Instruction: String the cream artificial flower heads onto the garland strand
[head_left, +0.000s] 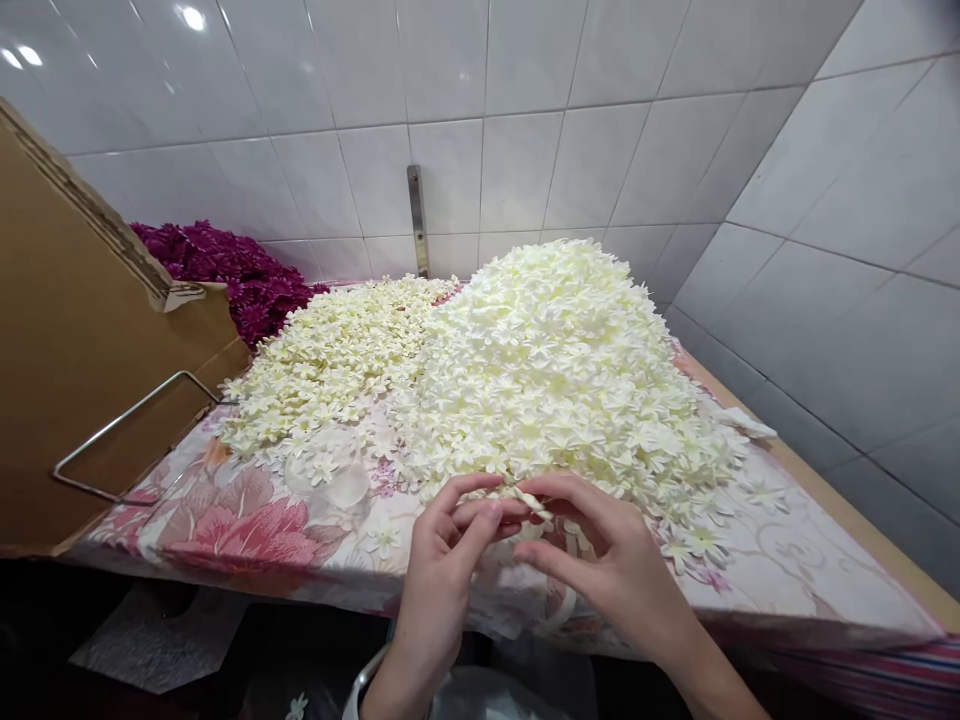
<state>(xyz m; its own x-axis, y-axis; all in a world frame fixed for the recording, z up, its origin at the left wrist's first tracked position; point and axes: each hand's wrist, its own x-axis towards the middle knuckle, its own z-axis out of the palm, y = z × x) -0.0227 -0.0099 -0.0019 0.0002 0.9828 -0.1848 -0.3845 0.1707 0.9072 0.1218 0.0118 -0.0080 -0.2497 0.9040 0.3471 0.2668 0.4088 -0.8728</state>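
A small cream-white artificial flower (pixel 534 503), its petals bunched together, is between my two hands above the table's front edge. My right hand (pixel 611 555) has it under the index finger, against the fingers behind, with the thumb held apart below. My left hand (pixel 454 560) is closed, thumb pressed on the fingers, fingertips close to the flower. What lies in that pinch is hidden. A pale curved strip (pixel 568 590) hangs below my right hand, partly covered. Right behind the hands rises a large heap of white artificial flowers (pixel 562 360).
A lower heap of cream flowers (pixel 352 345) lies to the left, purple flowers (pixel 225 265) behind it. A cardboard box (pixel 82 380) with a metal wire handle (pixel 124 425) stands at left. Clear plastic cups (pixel 326 465) sit on the floral tablecloth (pixel 255 530). Tiled walls enclose the back and right.
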